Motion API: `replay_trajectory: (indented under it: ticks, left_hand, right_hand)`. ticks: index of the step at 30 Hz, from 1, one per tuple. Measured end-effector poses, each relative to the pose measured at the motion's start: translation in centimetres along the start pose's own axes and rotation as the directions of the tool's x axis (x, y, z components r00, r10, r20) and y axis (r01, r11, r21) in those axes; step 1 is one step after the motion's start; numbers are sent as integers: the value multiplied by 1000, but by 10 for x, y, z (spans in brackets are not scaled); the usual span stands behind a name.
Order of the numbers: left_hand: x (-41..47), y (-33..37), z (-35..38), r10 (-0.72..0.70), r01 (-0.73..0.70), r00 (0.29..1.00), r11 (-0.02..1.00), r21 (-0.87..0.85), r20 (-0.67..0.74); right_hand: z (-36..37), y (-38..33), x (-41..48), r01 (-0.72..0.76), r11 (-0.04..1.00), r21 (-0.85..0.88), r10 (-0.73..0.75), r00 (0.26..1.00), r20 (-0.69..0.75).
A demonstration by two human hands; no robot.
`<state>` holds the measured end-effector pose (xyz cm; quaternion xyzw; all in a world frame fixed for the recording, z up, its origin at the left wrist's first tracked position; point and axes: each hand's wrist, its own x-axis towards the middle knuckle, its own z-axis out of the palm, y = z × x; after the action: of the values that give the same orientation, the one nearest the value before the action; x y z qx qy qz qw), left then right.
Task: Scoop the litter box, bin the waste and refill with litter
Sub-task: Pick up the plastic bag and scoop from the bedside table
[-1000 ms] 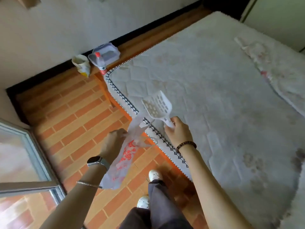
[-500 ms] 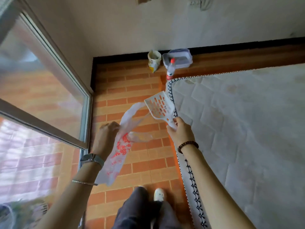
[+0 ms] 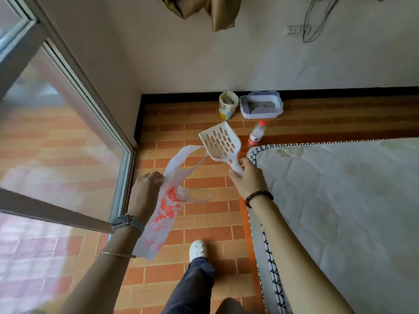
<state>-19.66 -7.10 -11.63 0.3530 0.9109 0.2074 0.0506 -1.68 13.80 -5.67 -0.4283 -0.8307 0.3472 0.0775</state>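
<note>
Single head cam, wide-angle, pitched steeply down and forward from standing height. Litter box sits far, top centre against the wall; mattress on its near right, glass door on its near left.

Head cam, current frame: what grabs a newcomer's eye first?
The white slotted scoop, held up mid-frame by its handle in the right hand. Next, the thin plastic bag with red print, dangling from the left hand. Beyond them, the litter box sits against the far wall beside an open litter sack.
</note>
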Motion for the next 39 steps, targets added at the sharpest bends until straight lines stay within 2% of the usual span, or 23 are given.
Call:
replay_trajectory:
  ticks: [5, 10, 14, 16, 21, 26, 29, 32, 36, 39]
  left_hand:
    - [92, -6, -5, 66, -66, 998, 996, 52, 14]
    - [168, -3, -6, 85, -84, 995, 996, 43, -43]
    - [236, -8, 6, 137, -142, 990, 975, 169, 41]
    - [269, -1, 8, 142, -148, 989, 975, 163, 49]
    - [349, 29, 8, 268, -268, 963, 953, 143, 25]
    - [436, 52, 17, 314, -319, 948, 930, 184, 52]
    - [490, 60, 30, 256, -260, 966, 956, 133, 46]
    - [537, 85, 36, 259, -265, 964, 957, 121, 69]
    - [594, 127, 42, 383, -399, 911, 913, 87, 155]
    - [650, 149, 59, 401, -428, 892, 898, 103, 208]
  right_hand:
    - [-8, -30, 69, -15, 999, 40, 17, 999, -30]
    - [-12, -46, 132, -17, 998, 66, 22, 997, -74]
    - [-16, -55, 185, -21, 994, 103, 31, 995, -95]
    - [-19, -56, 216, -30, 993, 115, 41, 994, -103]
    - [-34, -51, 307, -26, 992, 122, 45, 987, -151]
    - [-58, -49, 389, -56, 985, 166, 88, 977, -196]
    - [-73, -45, 429, -108, 978, 178, 145, 968, -204]
    - [-86, -37, 462, -152, 972, 181, 192, 955, -226]
    - [-104, -27, 505, -201, 968, 151, 237, 933, -272]
    - [-115, -21, 542, -264, 948, 180, 309, 900, -309]
